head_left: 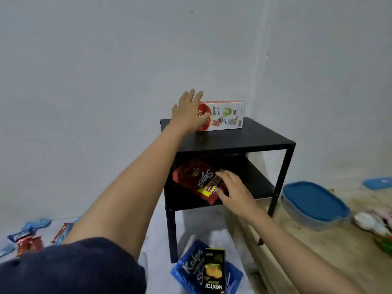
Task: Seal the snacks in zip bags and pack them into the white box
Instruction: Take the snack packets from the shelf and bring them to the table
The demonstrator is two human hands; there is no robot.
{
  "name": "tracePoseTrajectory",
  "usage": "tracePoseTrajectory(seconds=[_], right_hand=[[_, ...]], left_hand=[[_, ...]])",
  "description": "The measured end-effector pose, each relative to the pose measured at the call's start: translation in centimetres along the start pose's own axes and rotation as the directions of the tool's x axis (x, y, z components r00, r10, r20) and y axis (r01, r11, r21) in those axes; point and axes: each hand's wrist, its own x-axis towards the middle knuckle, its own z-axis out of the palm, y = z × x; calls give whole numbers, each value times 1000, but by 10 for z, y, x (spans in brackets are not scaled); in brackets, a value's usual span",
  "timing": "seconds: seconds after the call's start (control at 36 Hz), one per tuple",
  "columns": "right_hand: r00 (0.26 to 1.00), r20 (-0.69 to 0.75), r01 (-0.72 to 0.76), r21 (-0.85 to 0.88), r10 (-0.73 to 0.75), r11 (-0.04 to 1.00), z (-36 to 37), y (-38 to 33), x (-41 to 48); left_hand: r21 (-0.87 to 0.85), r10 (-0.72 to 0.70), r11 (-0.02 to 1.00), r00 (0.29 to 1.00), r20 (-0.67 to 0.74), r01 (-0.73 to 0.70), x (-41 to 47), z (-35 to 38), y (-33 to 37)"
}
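Note:
A red and white carton of zip bags (228, 115) stands on top of a small black shelf table (244, 139). My left hand (188, 110) reaches up to the carton's left end, fingers spread and touching it. On the lower shelf lies a red snack pouch (195, 177). My right hand (233, 190) grips that pouch at its near end. A blue snack bag (186, 270) with a black and green biscuit pack (214, 270) on it lies on the floor in front of the table.
Several small snack packets (27, 236) are scattered on the floor at the left. A plastic container with a blue lid (314, 200) sits on the wooden surface at the right, with a blue item (377, 182) behind it and soft items (373, 223) beside it.

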Motion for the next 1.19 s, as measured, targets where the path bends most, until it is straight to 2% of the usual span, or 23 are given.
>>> tracePoseTrajectory(seconds=[0.11, 0.19, 0.33, 0.44, 0.53, 0.58, 0.81, 0.94, 1.06, 1.19], right_hand=[[979, 180, -71, -137, 95, 988, 8, 13, 22], [957, 267, -63, -196, 115, 979, 17, 24, 25], [984, 142, -74, -243, 111, 967, 17, 37, 14], [973, 167, -90, -349, 157, 933, 10, 36, 24], [924, 280, -203, -210, 258, 956, 10, 38, 31], [914, 314, -215, -164, 258, 963, 12, 41, 34], [921, 312, -227, -64, 235, 972, 6, 42, 40], [920, 338, -262, 157, 197, 952, 11, 47, 42], [946, 249, -285, 325, 209, 902, 15, 50, 39], [969, 119, -245, 372, 216, 895, 6, 45, 28]], left_hand=[[37, -55, 998, 995, 87, 52, 21, 15, 3], [62, -69, 996, 987, 146, 60, 31, 28, 3], [106, -42, 994, 998, 39, 38, 40, 37, 0], [16, -35, 999, 999, -26, 36, 40, 41, -3], [-199, -47, 979, 999, -13, 43, 37, 40, -3], [-263, -57, 964, 998, -29, 48, 35, 40, -3], [-332, -97, 942, 990, -105, 57, 19, 36, -3], [-330, -131, 940, 982, -133, 81, 9, 34, 0], [-396, -182, 913, 967, -178, 98, -5, 35, 4], [-460, -251, 880, 939, -236, 120, -25, 32, 11]])
